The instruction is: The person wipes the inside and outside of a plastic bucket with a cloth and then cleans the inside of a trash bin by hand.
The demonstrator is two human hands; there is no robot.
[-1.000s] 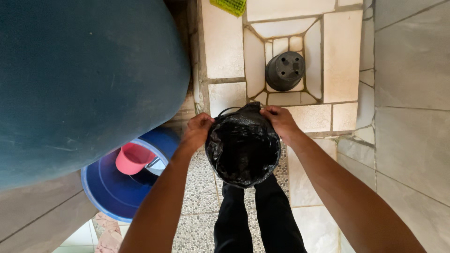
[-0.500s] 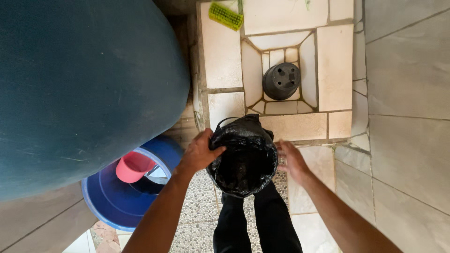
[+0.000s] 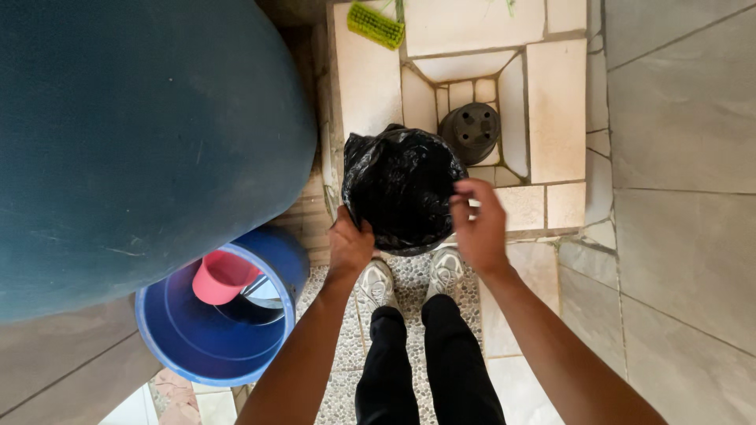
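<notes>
A round container lined with a crinkled black plastic bag (image 3: 402,189) is held out in front of me over the tiled floor. My left hand (image 3: 349,242) grips its near left rim. My right hand (image 3: 478,224) pinches the bag's edge at the right rim. Just beyond it, an upturned black pot (image 3: 471,131) sits in a sunken square of tiles. My legs in black trousers and pale shoes (image 3: 409,279) stand on a pebbled strip below.
A large dark blue-green tank (image 3: 134,134) fills the left. Below it stands a blue bucket (image 3: 220,315) with a pink scoop (image 3: 222,276) inside. A green scrub brush (image 3: 376,25) lies at the top. Grey floor tiles (image 3: 677,157) spread to the right.
The bagged container has moved forward, away from my body, uncovering my shoes. My right hand, off the rim half a second ago, has come back and taken the bag's right edge.
</notes>
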